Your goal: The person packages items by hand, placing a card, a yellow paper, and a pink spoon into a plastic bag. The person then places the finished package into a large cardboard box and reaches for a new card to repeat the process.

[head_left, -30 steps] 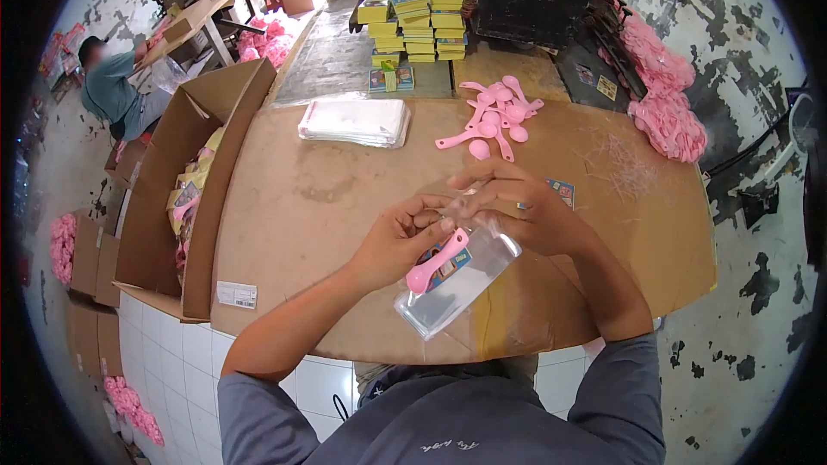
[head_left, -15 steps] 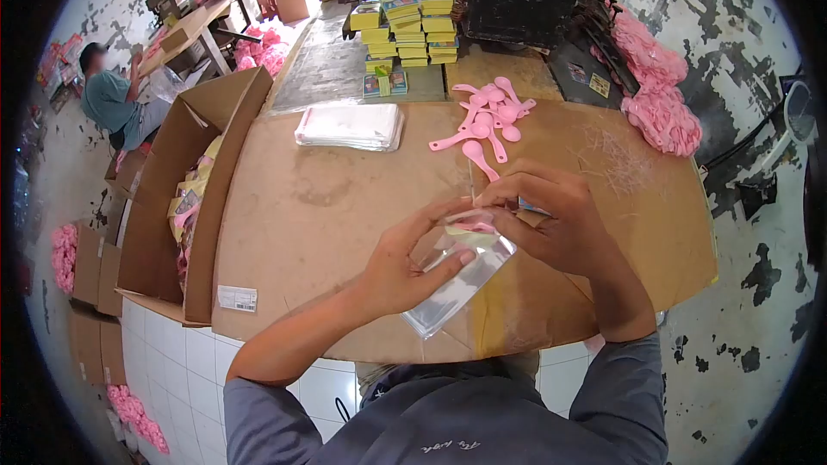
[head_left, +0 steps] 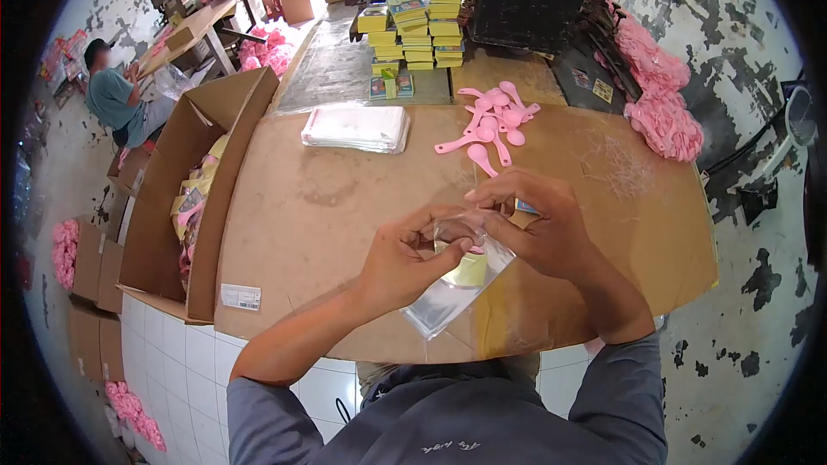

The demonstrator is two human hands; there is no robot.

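A clear plastic bag (head_left: 444, 300) is held at its top end between my two hands, over the front part of the cardboard-covered table. Inside its upper part a yellowish card (head_left: 468, 270) and a bit of pink show. My left hand (head_left: 412, 251) grips the bag's left edge, thumb on the front. My right hand (head_left: 538, 222) pinches the bag's top right corner. Just beyond my hands lies a pile of pink spoons (head_left: 488, 125). A small part of a blue card (head_left: 525, 207) shows behind my right hand.
A stack of clear bags (head_left: 356, 128) lies at the back left of the table (head_left: 293, 232). Stacks of yellow-edged cards (head_left: 417, 30) stand behind. An open carton (head_left: 211, 232) with packed items borders the left side. Pink bundles (head_left: 663, 120) sit at right. A person (head_left: 121, 99) sits far left.
The yellowish card and pink item have moved lower into the bag. My left thumb has shifted up towards the bag's mouth. My right fingers have changed their hold slightly.
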